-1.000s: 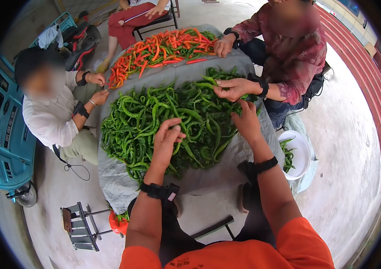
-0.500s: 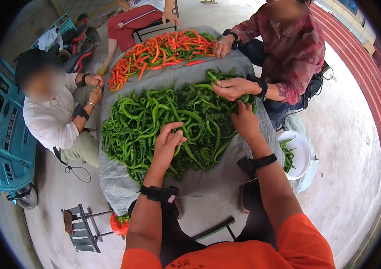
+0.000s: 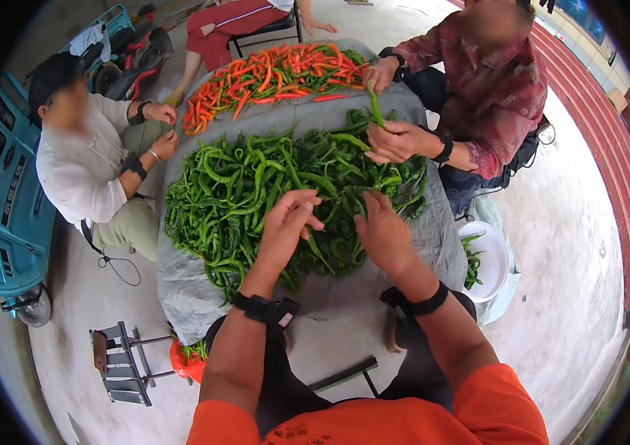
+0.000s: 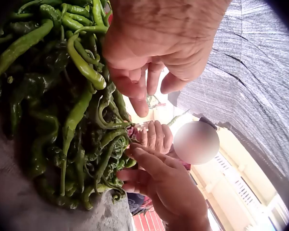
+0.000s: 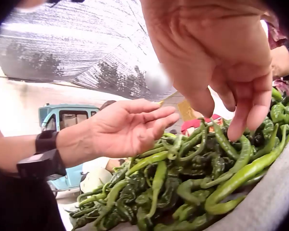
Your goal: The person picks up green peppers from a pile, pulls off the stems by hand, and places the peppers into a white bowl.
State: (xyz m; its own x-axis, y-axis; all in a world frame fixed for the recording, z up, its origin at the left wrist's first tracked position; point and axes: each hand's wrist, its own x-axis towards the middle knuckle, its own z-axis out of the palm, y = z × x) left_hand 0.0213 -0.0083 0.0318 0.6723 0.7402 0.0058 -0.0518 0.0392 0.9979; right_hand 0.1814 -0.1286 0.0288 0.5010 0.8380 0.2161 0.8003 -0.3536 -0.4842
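Note:
A big heap of green chili peppers (image 3: 233, 193) covers the near part of the sheet-covered table. My left hand (image 3: 290, 222) hovers over its front edge, palm turned inward and fingers loosely bent, holding nothing. My right hand (image 3: 387, 233) is over the heap's right front, thumb and fingers apart and pointing down. In the right wrist view, the right hand (image 5: 221, 72) has its fingertips close over the peppers, with nothing between them. In the left wrist view, the right hand (image 4: 168, 187) overlaps the heap's edge.
Beyond lies a red chili pile (image 3: 270, 74). A person on the right (image 3: 485, 104) holds a green pepper (image 3: 375, 104); another sits left (image 3: 93, 170). A white basin (image 3: 487, 263) with green peppers stands right of the table. A small chair (image 3: 122, 363) is at lower left.
My right hand has moved left and nearer to me, closer to my left hand, which shifted slightly right and up. The person on the right has brought both hands to a green pepper.

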